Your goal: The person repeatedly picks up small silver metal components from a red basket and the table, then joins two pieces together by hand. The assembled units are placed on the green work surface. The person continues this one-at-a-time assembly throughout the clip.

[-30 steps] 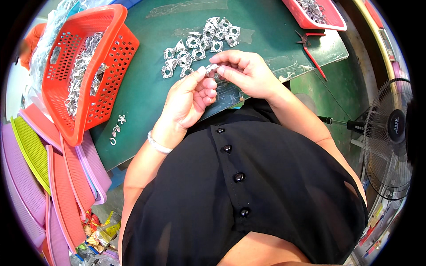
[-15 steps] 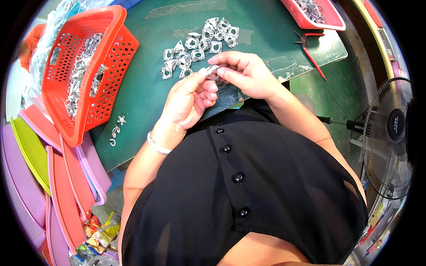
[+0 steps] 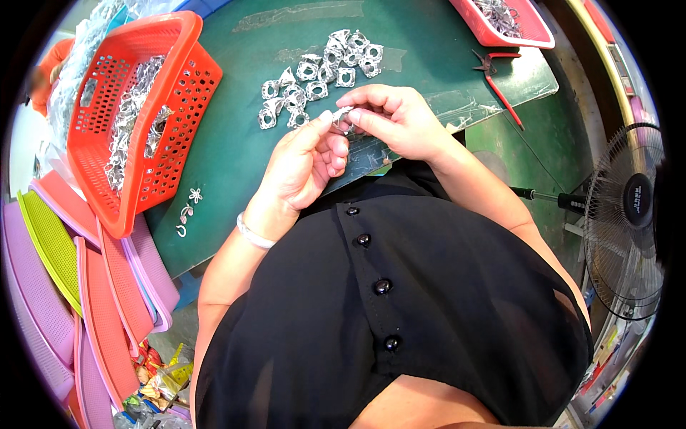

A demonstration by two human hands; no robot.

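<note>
Left hand (image 3: 299, 163) and right hand (image 3: 401, 123) pinch one small silvery openwork metal piece (image 3: 343, 117); grip essentially unchanged, so handling continues.

- Worktbl (image 3: 229, 129): dk green top, worn; clear tape strips (image 3: 304, 14) stuck on, near edge scuffed.
- Light: strong on R corner of tbl, almost white there; shade beyond it.
- Flr (image 3: 557, 139): green R of tbl, thin dk line across; greyish bit lower L.
- Fan (image 3: 638, 200): blk, wire cage, R side.
- Baskets (image 3: 53, 250): plastic, stacked lower L; purple, lime, coral.
- Packets (image 3: 168, 379): multi-col. heap next to baskets.
- Far L: pale surface (image 3: 23, 129), wall or not, can't tell.
- Far R: yellowish bar (image 3: 602, 57), bent by lens; clutter below, blurred.
</note>
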